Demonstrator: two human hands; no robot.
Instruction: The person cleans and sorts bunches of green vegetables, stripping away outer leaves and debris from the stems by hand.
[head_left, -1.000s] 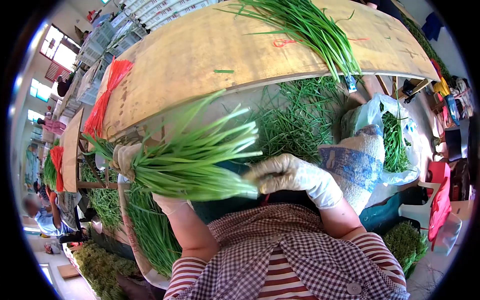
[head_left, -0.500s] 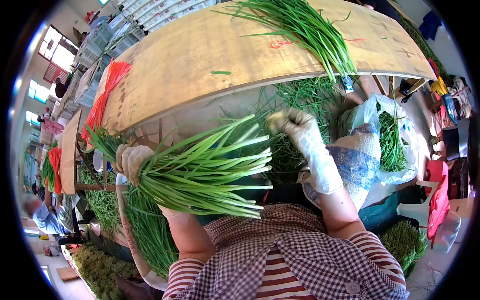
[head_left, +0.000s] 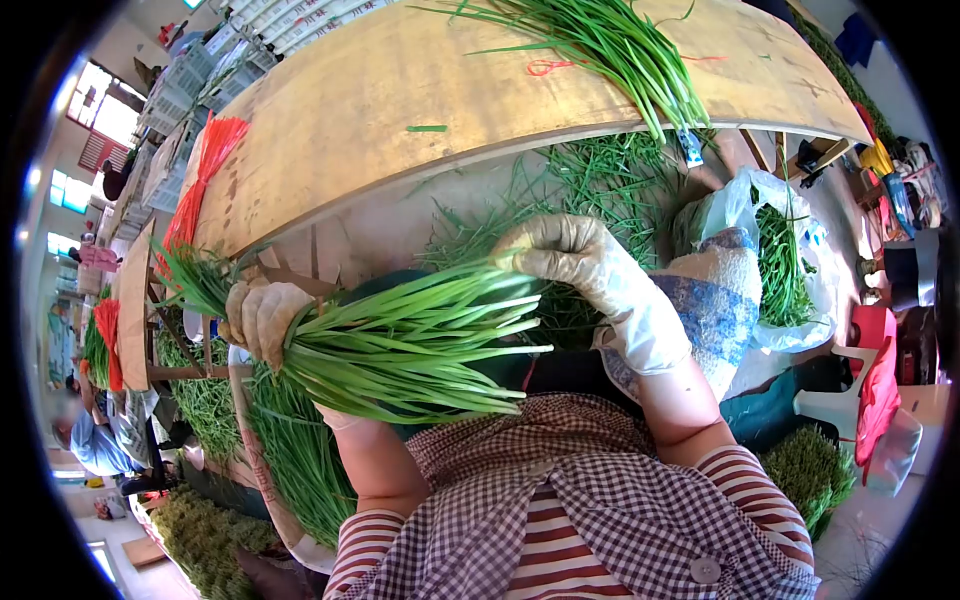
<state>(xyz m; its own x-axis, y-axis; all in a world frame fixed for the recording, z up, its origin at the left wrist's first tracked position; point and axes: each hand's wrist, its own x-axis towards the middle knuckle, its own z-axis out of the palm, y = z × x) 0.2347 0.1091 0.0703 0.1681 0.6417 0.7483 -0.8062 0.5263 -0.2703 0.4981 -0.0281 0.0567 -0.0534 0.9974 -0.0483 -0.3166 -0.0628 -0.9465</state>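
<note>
A bunch of garlic chives [head_left: 400,345] lies sideways in front of my chest, its pale cut ends fanned out to the right. My gloved left hand [head_left: 262,318] is wrapped around it, with leaf tips sticking out past the fist. At the upper edge of the fan, my gloved right hand [head_left: 595,275] has thumb and fingers pinched together at the stalk ends; exactly how many stalks are between them is hidden.
Another bunch of chives [head_left: 610,55] rests on the wooden table [head_left: 330,130], with red ties [head_left: 205,180] at its left end. A chive-filled basket [head_left: 245,420] stands at my left. At right are a plastic bag of greens [head_left: 785,265] and a red cloth [head_left: 875,375] on a chair.
My right hand has come down and left from above the stalk ends onto the upper stalks. The left hand keeps its grip; the bunch has shifted slightly.
</note>
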